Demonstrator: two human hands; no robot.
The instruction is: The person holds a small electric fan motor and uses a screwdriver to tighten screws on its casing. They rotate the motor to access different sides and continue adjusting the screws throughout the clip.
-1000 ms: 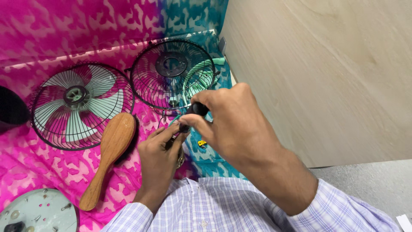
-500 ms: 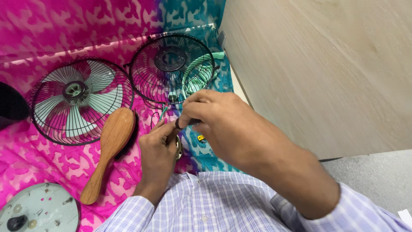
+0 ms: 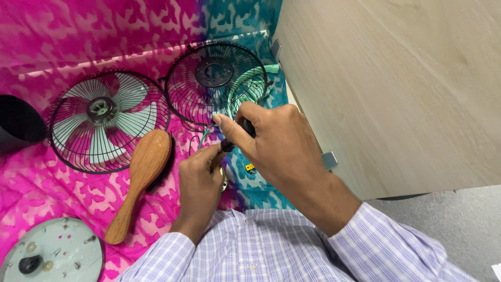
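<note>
Head view: looks steeply down from above, close over both hands.
Facing: toward the pink cloth (image 3: 62, 31).

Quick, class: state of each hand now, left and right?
Left hand: closed on a small part, mostly hidden.
Right hand: closed around a dark tool handle.

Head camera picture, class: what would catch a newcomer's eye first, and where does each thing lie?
First the bright pink and teal cloth over the whole work surface, and on it two round wire fan guards: the left fan guard, with pale blades behind it, and the right fan guard. At the centre, the right hand grips a black tool handle above the left hand, with a wooden brush lying just left of them.
</note>
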